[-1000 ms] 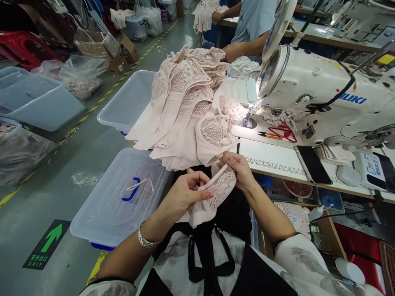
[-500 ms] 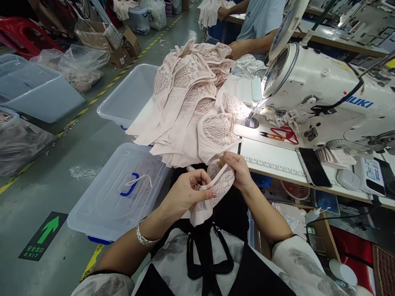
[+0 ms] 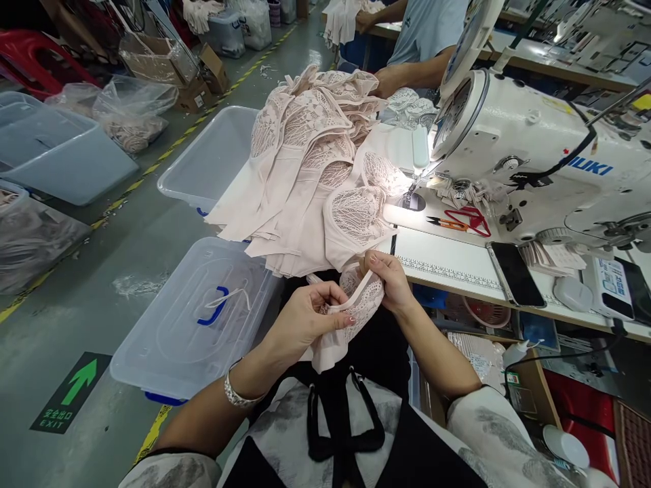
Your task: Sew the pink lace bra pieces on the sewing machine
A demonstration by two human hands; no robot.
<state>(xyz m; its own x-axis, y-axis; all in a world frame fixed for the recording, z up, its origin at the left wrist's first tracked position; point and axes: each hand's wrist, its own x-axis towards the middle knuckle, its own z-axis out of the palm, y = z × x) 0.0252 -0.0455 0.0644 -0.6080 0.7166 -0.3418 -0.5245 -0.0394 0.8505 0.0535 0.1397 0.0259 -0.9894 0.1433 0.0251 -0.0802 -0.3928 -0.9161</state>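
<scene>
Over my lap I hold a pale pink lace bra point(image 3: 362, 306) by its edge, with a plain fabric part hanging down. My left hand point(image 3: 310, 315) pinches the near side of that edge between thumb and fingers. At the far end of the edge, my right hand point(image 3: 389, 278) grips the bra between thumb and forefinger. Just beyond my hands lies a heap of matching lace bras point(image 3: 315, 163), several layers deep. One lace cup from the heap lies under the lit needle area of the sewing machine point(image 3: 523, 142).
Orange-handled thread snips point(image 3: 450, 224) and a phone point(image 3: 517, 274) lie on the machine table point(image 3: 447, 261). To the left are a lidded plastic box point(image 3: 178, 325) and an open plastic bin point(image 3: 203, 159). A co-worker's arm point(image 3: 417, 71) reaches in behind the heap.
Almost nothing differs. Both hands keep their grip on the bra, and the whole view has shifted very slightly.
</scene>
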